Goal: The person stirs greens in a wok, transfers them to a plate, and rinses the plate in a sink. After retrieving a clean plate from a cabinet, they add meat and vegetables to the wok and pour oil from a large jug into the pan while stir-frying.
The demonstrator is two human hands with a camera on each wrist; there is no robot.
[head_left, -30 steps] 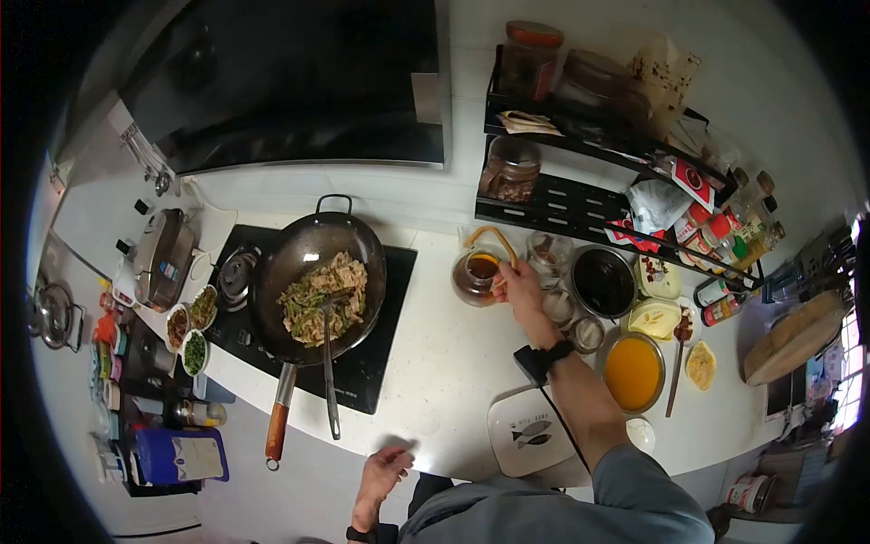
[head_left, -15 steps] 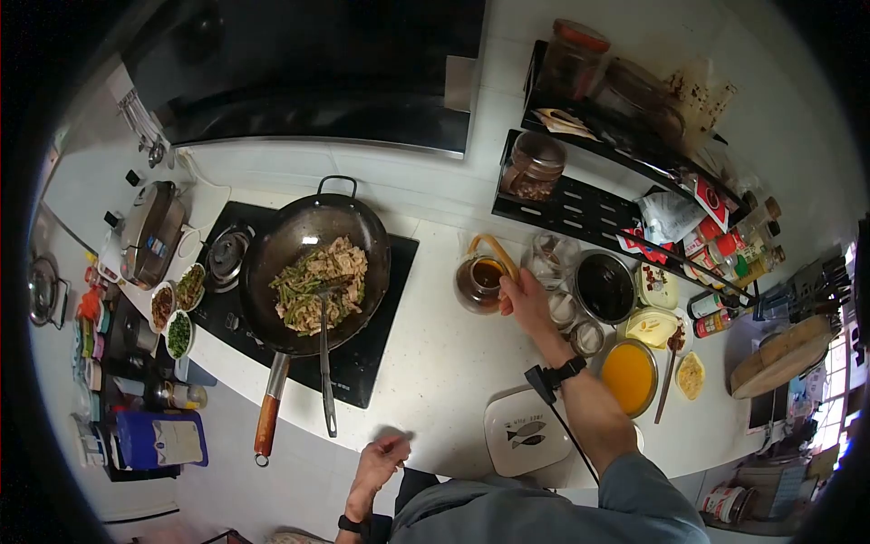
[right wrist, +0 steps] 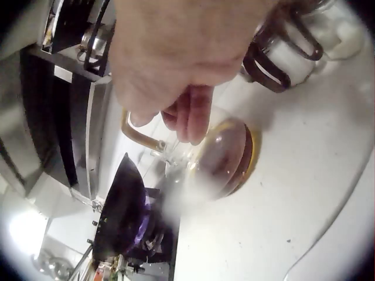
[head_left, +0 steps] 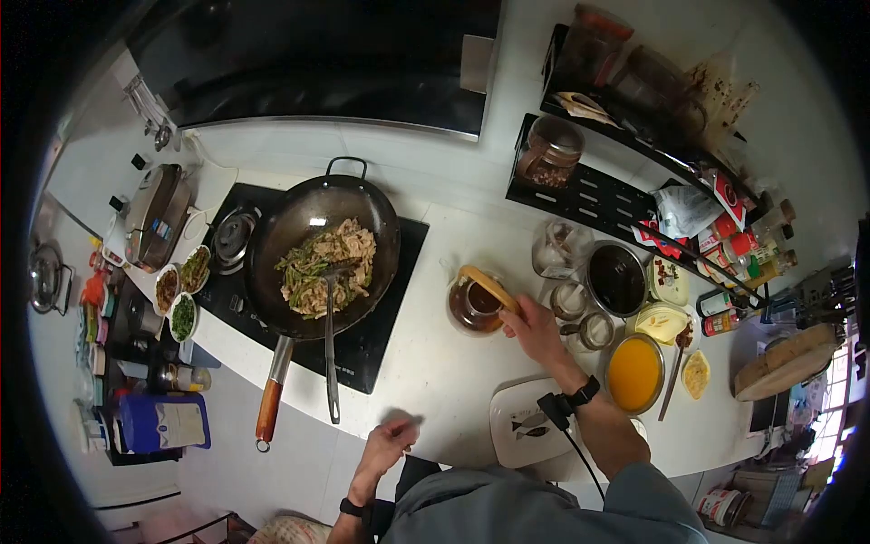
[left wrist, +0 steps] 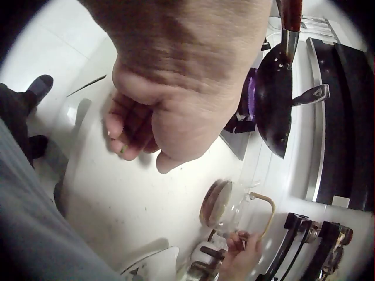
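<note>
My right hand (head_left: 536, 334) grips the tan curved handle of a glass teapot (head_left: 460, 313) with brown liquid inside. In the right wrist view the teapot (right wrist: 220, 167) shows through clear glass below my curled fingers, close over the white counter. My left hand (head_left: 390, 444) hangs by the counter's front edge, fingers loosely curled and holding nothing; the left wrist view shows the same hand (left wrist: 181, 117) over the counter. On the cooktop left of the teapot, a wok (head_left: 272, 227) holds meat with green vegetable pieces (head_left: 313, 272), and a metal spatula (head_left: 333, 390) leans in it.
Right of the teapot stand glass jars (head_left: 595, 332), a dark pot (head_left: 618, 279) and a bowl of orange liquid (head_left: 636, 374). A fish-patterned plate (head_left: 507, 444) lies at the front edge. Small bowls (head_left: 183, 317) sit left of the cooktop, and a black rack (head_left: 598, 195) hangs behind.
My right hand has drawn the teapot toward the counter's front, away from the wall and jars. The head view has shifted slightly. My left hand has stayed about where it was.
</note>
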